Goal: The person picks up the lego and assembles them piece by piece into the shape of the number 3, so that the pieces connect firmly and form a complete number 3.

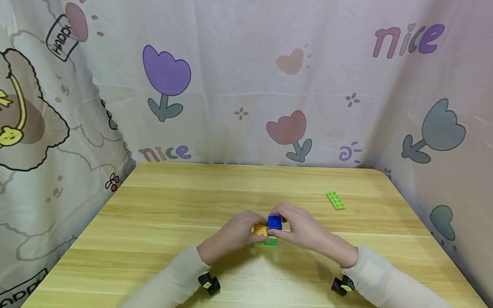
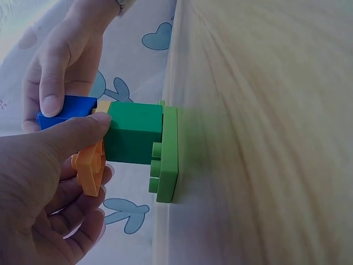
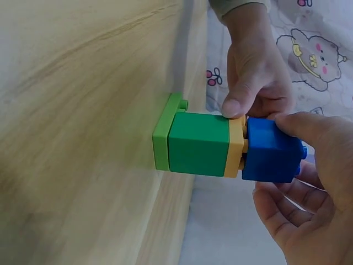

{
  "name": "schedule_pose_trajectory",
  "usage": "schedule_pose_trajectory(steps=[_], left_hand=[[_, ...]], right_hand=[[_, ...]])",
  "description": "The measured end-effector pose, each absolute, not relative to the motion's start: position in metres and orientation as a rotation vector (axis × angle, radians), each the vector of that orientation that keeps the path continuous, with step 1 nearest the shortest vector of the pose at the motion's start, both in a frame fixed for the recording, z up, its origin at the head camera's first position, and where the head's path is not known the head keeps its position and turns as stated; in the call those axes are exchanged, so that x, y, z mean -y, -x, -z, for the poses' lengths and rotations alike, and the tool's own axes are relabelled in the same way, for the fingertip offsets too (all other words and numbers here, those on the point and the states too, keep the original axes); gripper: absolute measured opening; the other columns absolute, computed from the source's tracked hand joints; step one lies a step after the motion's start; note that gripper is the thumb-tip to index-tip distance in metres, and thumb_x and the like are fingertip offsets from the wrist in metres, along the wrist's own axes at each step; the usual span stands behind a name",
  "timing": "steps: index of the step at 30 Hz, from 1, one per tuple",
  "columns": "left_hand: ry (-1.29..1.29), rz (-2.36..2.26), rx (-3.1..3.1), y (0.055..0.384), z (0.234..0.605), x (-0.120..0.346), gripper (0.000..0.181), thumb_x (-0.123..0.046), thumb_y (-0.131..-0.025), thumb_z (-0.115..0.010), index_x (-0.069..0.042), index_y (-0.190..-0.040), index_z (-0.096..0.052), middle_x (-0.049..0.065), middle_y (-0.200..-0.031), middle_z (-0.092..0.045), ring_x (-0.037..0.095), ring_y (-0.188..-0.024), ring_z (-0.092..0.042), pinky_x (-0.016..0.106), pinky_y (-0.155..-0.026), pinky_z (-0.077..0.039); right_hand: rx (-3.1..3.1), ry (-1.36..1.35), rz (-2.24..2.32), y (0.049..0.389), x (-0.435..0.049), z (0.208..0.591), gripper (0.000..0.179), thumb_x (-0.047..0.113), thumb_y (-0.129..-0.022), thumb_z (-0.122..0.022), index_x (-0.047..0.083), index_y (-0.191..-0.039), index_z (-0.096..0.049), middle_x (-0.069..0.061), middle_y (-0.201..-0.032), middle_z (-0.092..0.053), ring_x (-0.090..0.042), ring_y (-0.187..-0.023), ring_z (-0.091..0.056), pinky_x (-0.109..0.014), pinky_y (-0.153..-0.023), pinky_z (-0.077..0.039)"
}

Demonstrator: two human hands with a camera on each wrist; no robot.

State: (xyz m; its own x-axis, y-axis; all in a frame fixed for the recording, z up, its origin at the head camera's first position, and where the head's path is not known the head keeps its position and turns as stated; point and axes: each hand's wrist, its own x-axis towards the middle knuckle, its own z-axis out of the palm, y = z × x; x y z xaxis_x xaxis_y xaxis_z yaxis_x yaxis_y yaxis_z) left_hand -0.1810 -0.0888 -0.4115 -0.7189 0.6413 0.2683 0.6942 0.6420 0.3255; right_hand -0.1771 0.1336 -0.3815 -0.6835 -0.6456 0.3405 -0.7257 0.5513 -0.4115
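A small stack stands on the table: a light green plate (image 3: pixel 161 138) at the bottom, a dark green block (image 3: pixel 198 144) on it, then a thin orange plate (image 2: pixel 91 165). The orange plate reaches out past one side of the green block. My left hand (image 1: pixel 239 231) pinches the orange plate between thumb and fingers. With thumb and fingers my right hand (image 1: pixel 304 226) holds a blue block (image 3: pixel 273 150) over the other end of the orange plate. In the right wrist view, some orange studs show in a narrow gap beneath the blue block.
Another light green studded plate (image 1: pixel 336 200) lies alone toward the back right of the wooden table (image 1: pixel 185 205). Behind the table and along its sides hangs a patterned cloth (image 1: pixel 231 64). A black wrist camera (image 1: pixel 209 283) sits at the left cuff, another (image 1: pixel 343 285) at the right.
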Motion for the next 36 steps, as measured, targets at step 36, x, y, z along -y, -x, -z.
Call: schedule_pose_trajectory(steps=[36], left_hand=[[1.096,0.708,2.765,0.185,0.409,0.091,0.034,-0.039,-0.082,-0.079,-0.013,-0.104,-0.071,-0.01,-0.091,-0.066,0.008,-0.087,-0.057,0.027,-0.077,-0.05]], right_hand=[[2.58,-1.167,-0.777,0.179,-0.125,0.382,0.033,0.03,-0.084,-0.079,0.012,-0.107,-0.065,0.005,-0.095,-0.065,-0.011,-0.079,-0.062,-0.024,-0.067,-0.053]])
